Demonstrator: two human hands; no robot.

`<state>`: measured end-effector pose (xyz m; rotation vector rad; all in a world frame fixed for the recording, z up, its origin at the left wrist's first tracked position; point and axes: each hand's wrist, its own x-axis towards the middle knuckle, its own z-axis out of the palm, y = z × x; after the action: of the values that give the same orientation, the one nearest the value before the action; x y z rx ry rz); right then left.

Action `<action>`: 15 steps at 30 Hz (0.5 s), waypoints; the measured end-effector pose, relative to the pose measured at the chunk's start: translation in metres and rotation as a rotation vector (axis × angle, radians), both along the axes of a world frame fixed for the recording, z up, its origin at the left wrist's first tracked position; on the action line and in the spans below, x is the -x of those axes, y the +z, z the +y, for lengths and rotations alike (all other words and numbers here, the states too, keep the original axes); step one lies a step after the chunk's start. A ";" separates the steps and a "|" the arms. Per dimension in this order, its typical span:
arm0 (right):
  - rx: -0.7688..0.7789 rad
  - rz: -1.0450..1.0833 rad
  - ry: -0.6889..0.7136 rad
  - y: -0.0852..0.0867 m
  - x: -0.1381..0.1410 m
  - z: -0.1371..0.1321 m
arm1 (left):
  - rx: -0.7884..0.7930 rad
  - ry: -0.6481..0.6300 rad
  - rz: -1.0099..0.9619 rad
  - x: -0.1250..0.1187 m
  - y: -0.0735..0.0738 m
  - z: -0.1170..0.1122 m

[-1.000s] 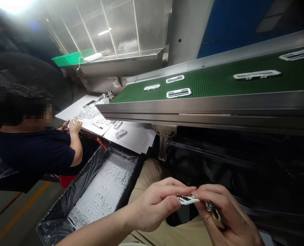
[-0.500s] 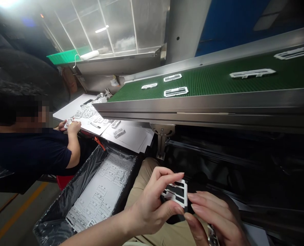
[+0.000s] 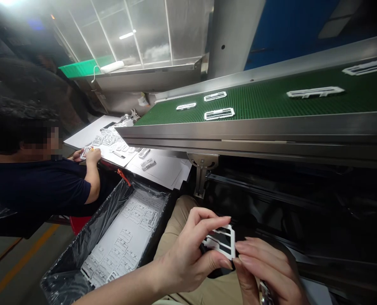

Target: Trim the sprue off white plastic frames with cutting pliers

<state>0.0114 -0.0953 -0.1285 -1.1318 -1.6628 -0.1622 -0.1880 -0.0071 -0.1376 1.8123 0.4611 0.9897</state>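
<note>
A small white plastic frame with slots is pinched between the thumb and index finger of my left hand, above my lap. My right hand is at its right end, thumb and fingertips drawn together against or very near the edge. Tucked in the palm of that hand is a shiny metal tool; most of it is hidden, so its kind cannot be made out.
Several white frames lie on the green ribbed conveyor belt ahead. Left of my legs, a bin lined with black plastic holds layered frames on white sheets. Beyond it, a co-worker handles a frame beside a table with piled parts.
My hands and the frame have shifted very slightly to the right in view. The grip on the frame looks the same.
</note>
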 end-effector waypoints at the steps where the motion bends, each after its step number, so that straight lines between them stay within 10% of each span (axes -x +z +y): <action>1: -0.005 -0.011 0.013 0.001 0.000 0.001 | 0.003 -0.001 0.002 0.000 0.000 0.000; 15: 0.030 0.058 0.035 0.001 0.009 0.000 | -0.011 0.018 0.000 0.000 -0.001 0.002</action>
<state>0.0020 -0.0953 -0.1271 -1.1189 -1.6372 -0.0811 -0.1878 -0.0053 -0.1384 1.8207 0.4738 1.0059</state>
